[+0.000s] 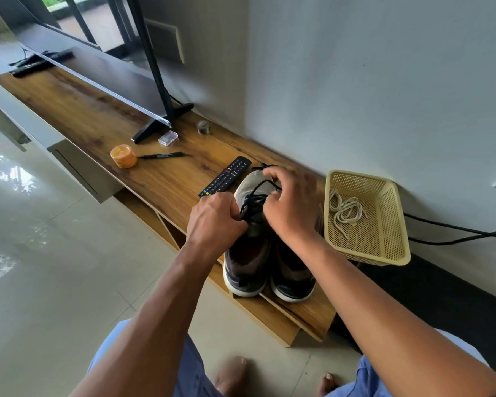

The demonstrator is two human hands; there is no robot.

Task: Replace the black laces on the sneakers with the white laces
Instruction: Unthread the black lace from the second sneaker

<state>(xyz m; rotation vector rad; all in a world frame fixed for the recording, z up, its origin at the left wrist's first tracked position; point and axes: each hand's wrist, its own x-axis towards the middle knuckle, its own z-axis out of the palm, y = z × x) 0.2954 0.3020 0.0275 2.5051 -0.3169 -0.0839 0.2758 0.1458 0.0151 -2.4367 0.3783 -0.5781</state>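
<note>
Sneakers [248, 253] at shelf [161, 179] edge, heels overhanging, basket [395, 224] just beside.

Two sneakers [269, 253] stand side by side at the front edge of a wooden bench [161, 179], both hands over the left shoe's black laces [255, 200]. Left of the sneakers, a TV remote [225, 178] lies just beside the toe, nearly touching the left hand [215, 222]. Right of the sneakers, a yellow mesh basket [384, 247] holding white laces [345, 210] sits close, leaving only a narrow gap beside the right hand [292, 204]. Behind the sneakers the wall [384, 96] closes in. Farther left of the sneakers, past the remote, bare bench lies open up to an orange jar [123, 156], a pen [163, 156] and the television's stand foot [161, 124].
</note>
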